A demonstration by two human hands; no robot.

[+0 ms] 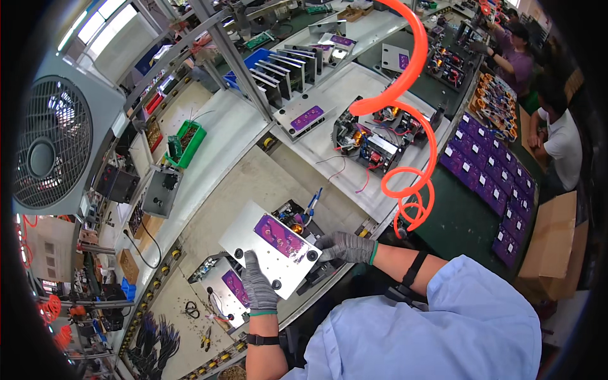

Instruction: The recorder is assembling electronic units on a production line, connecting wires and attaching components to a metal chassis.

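Note:
A white metal panel with a purple printed label and black round feet is tilted over an open electronic unit. The unit's copper coil and blue-tipped wires show past the panel's far edge. My left hand, in a grey striped glove, grips the near left side of the panel, thumb lying on its face. At the panel's right corner, my right hand, gloved alike, has its fingers closed on the edge; its fingertips are partly hidden. Left of my left hand lies a second unit with a similar panel.
A coiled orange air hose hangs at the right. Open units stand on the far bench. Cutters and a bundle of dark wires lie near left. A green bin, fan and cardboard box flank the bench.

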